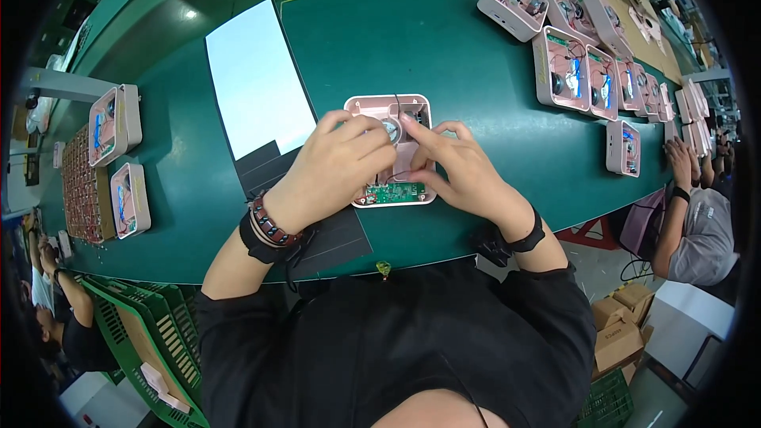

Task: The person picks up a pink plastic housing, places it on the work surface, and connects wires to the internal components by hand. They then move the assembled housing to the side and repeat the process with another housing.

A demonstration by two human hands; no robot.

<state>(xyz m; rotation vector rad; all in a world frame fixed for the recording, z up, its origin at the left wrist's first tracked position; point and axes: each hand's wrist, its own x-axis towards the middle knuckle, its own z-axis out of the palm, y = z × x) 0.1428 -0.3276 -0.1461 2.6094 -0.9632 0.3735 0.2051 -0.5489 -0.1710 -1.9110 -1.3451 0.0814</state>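
At the centre of a green workbench [444, 55], the left hand [337, 162] and right hand [464, 170] pinch narrowly at wiring inside an open pink square casing [372, 107], apparently mid-assembly, calling next for careful wire seating.

An electronics assembly line, it seems: a long green tabletop [444, 40], rows of open pink casings [583, 71], seated co-workers [697, 222].
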